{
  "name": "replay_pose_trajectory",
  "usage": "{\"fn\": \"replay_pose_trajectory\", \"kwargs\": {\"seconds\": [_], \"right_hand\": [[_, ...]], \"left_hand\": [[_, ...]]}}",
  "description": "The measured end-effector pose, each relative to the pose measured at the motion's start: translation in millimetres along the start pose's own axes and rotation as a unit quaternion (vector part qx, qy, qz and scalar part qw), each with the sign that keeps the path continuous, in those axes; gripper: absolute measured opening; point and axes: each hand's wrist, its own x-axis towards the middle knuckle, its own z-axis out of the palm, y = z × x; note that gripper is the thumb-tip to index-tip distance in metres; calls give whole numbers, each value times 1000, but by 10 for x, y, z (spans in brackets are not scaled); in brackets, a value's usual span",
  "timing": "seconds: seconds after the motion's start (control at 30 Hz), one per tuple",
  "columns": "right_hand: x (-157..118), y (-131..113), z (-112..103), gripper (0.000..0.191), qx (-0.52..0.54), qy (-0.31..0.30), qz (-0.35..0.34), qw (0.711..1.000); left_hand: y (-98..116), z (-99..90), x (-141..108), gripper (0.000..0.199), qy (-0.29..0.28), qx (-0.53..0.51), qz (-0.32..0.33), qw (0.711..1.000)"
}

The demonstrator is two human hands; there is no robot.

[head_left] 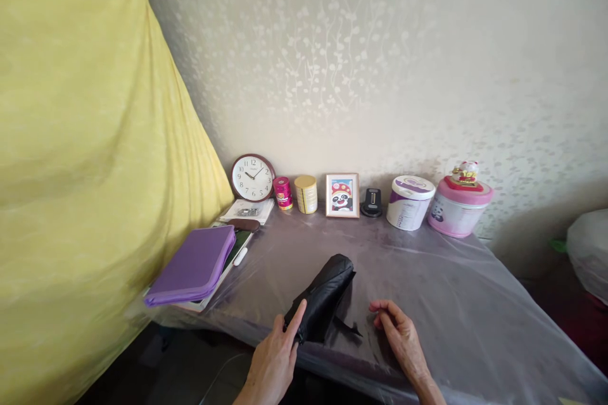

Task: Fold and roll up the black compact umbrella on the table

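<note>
A black folded umbrella lies slantwise near the front of the table, its rounded end pointing away to the right. Its cloth is loose along the right side, and a strap-like flap sticks out onto the table cover. My left hand is closed round the near end, with the index finger stretched along the cloth. The fingers under the umbrella are hidden. To the right of it, apart from the cloth, my right hand hovers at the table with loosely bent fingers and nothing in them.
Clear plastic covers the table. Along the wall stand a clock, a pink can, a yellow can, a framed panda picture, a black stand and two tubs. A purple folder lies left.
</note>
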Motion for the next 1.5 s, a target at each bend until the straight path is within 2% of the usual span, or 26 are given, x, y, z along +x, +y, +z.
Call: {"fn": "replay_pose_trajectory", "kwargs": {"seconds": [0.1,0.17,0.2,0.23,0.3,0.37,0.4,0.43,0.47,0.5,0.57,0.63,0.67,0.73,0.8,0.87,0.93,1.03,1.13,1.23,1.3,1.33,1.37,1.43,1.47,1.5], "right_hand": [[-4,-28,-3,31,-7,3,-3,1000],[-6,-45,-1,31,-14,8,-9,1000],[-8,-50,1,31,-18,9,-10,1000],[-9,-51,3,31,-24,10,-11,1000],[-8,-42,8,31,-38,9,-10,999],[-4,-15,14,31,-45,5,-14,999],[-1,3,16,31,-45,3,-19,999],[2,22,18,31,-44,2,-24,999],[6,40,20,31,-43,2,-28,999],[9,55,21,31,-43,4,-31,999],[13,72,24,30,-44,8,-34,998],[14,73,27,30,-42,11,-37,998],[13,67,28,30,-42,11,-39,998],[10,50,29,30,-44,13,-41,998],[6,31,30,30,-51,16,-41,998],[3,17,30,30,-62,21,-43,997],[8,19,34,30,-67,25,-46,996],[26,44,46,31,-59,24,-50,997],[35,44,52,29,-47,24,-56,997],[2,-27,36,27,-30,25,-75,996],[-41,-98,15,28,-9,29,-88,996],[-64,-134,5,30,5,33,-90,995],[-84,-166,-3,33,18,38,-91,995],[-112,-222,-10,37,30,41,-95,994],[-123,-249,-9,38,27,42,-94,994],[-134,-279,-5,38,19,45,-90,995]], "left_hand": [[-52,19,12,70,16,-63,9,998],[-97,22,54,68,12,-167,15,986],[-121,21,83,67,-8,-238,6,971],[-146,20,115,67,-39,-315,-11,948],[-202,18,178,72,-107,-461,-55,879],[-274,13,220,82,-145,-556,-91,813],[-315,5,228,86,-152,-578,-102,795],[-358,-8,225,89,-150,-584,-115,790],[-399,-28,211,89,-141,-569,-133,799],[-435,-55,188,87,-125,-537,-143,822],[-479,-117,127,78,-60,-429,-124,893],[-474,-162,68,70,10,-283,-71,957],[-454,-168,50,69,29,-206,-49,977],[-394,-147,44,73,30,-74,-42,996],[-342,-100,79,79,9,3,-53,999],[-327,-71,135,83,0,19,-61,998],[-350,-93,184,82,0,-18,-62,998],[-399,-218,195,76,-18,-165,-76,983],[-388,-365,126,59,-65,-374,-106,919],[-315,-464,28,32,-89,-540,-35,836],[-253,-510,-22,32,-116,-578,21,807],[-222,-531,-40,33,-120,-564,34,816],[-191,-552,-54,32,-107,-525,41,844],[-136,-591,-73,29,-15,-376,42,926],[-112,-610,-81,31,46,-288,40,956],[-91,-627,-90,34,99,-216,37,971]]}}
